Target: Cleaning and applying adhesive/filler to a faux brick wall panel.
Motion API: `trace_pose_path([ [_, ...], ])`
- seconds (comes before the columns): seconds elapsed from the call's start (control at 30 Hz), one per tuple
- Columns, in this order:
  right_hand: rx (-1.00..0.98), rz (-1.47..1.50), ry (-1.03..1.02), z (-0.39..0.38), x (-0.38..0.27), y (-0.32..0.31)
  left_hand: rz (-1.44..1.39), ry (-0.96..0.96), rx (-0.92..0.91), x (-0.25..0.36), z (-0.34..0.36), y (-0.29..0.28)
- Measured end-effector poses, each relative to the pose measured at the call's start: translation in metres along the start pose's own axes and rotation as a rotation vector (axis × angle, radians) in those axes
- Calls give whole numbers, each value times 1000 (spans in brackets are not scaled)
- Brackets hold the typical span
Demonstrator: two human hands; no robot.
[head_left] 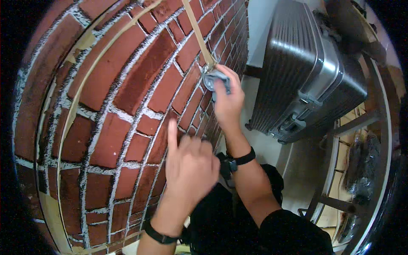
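A red brick-patterned wall point(123, 146) with pale, dark-edged joint lines fills the left side. My right hand point(229, 100) is closed on a bunched grey cloth point(212, 80), held against the wall with the thumb over it. Just above the cloth is the lower end of a tan tape strip point(197, 34) running up the wall. My left hand point(191, 165), slightly blurred, is lower down by the wall. Its index finger points up along the bricks while the other fingers curl in. No object shows in it, though its palm side is hidden.
A large grey ribbed suitcase point(289, 55) stands on the floor to the right. Beyond it is a metal rack frame point(382, 123) with plastic-wrapped items point(363, 170). More tan tape point(72, 114) borders the wall at left.
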State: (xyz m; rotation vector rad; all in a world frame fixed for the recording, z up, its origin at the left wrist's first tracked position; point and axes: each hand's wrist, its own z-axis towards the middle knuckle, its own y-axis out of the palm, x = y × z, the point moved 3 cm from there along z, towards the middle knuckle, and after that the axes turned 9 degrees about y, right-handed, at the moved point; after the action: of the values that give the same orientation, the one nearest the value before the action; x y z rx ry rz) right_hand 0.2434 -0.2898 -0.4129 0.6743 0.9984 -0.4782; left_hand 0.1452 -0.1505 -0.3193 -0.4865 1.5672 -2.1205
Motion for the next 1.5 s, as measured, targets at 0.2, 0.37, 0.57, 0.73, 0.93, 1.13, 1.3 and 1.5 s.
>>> trace_pose_path([
  [0.2, 34, 17, -3, 2, -20, -3, -4, -87, 19, 55, -110, -69],
  [0.37, -65, -164, -99, 2, -19, 1, 308, -114, 230, 54, -201, -106],
  [0.57, -8, -45, 97, -3, -1, 5, 655, -70, 156, 39, -212, -96],
  [0.73, -178, -34, 94, 11, -4, 1, 658, -42, 233, 34, -212, -93],
  [0.93, -251, -79, 121, 18, -13, -3, 692, -50, 233, 33, -204, -93],
  [1.13, -134, -101, 61, 7, -7, 3, 676, -65, 189, 34, -203, -93],
  [1.3, -192, 90, 281, 19, 2, -3, 670, -55, 206, 35, -201, -93],
  [1.5, -350, 502, 545, 20, 9, -6, 666, -30, 184, 34, -202, -93],
])
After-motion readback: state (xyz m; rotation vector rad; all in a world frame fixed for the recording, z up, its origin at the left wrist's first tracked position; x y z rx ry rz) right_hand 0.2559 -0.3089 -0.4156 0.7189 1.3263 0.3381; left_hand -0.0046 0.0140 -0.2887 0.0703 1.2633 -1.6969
